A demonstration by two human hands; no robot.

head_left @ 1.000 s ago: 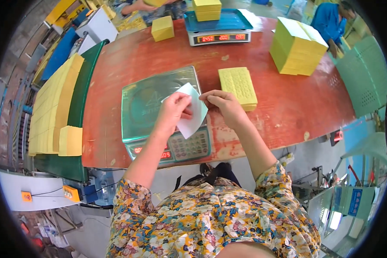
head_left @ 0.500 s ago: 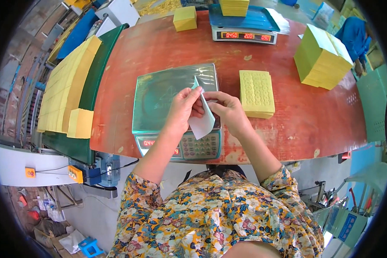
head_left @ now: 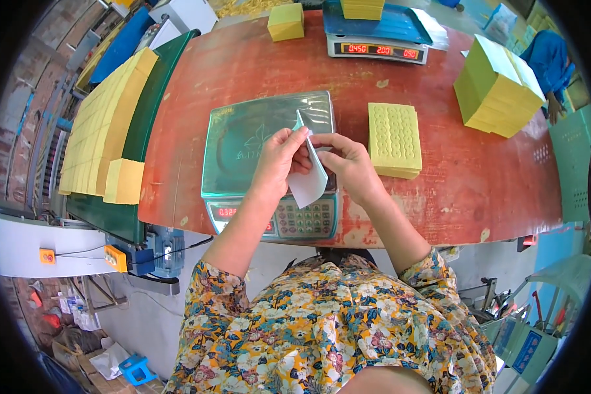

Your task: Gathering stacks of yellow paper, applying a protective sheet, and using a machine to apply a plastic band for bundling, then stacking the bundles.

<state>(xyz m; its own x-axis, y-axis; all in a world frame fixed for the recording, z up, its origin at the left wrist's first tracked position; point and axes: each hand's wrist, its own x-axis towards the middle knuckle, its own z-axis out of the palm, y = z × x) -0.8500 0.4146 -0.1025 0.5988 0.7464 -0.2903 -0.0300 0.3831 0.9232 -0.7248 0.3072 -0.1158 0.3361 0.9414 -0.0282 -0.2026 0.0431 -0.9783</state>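
Observation:
A thin white folded sheet (head_left: 308, 188) stands edge-up between my hands, over the right part of a digital scale (head_left: 236, 128). My left hand (head_left: 284, 159) pinches its left side between thumb and fingers. At its upper right edge, the bent fingers of my right hand (head_left: 350, 163) grip the sheet. The scale has a bare metal pan and a lit red display, partly behind my left forearm. Just right of the scale lies a stack of yellow paper (head_left: 395, 139) with embossed ring patterns.
Across the red table are a second scale (head_left: 377, 50) bearing yellow paper, a small yellow block (head_left: 286, 22) and a tall yellow stack (head_left: 499, 88). Yellow stacks (head_left: 105, 131) line a green bench at left. Someone in blue (head_left: 546, 62) is at the far right.
My hands keep nearly the same hold on the sheet, with slight finger movement. The near scale's red reading has changed. The whole view has shifted slightly, and a co-worker's hand shows at far right.

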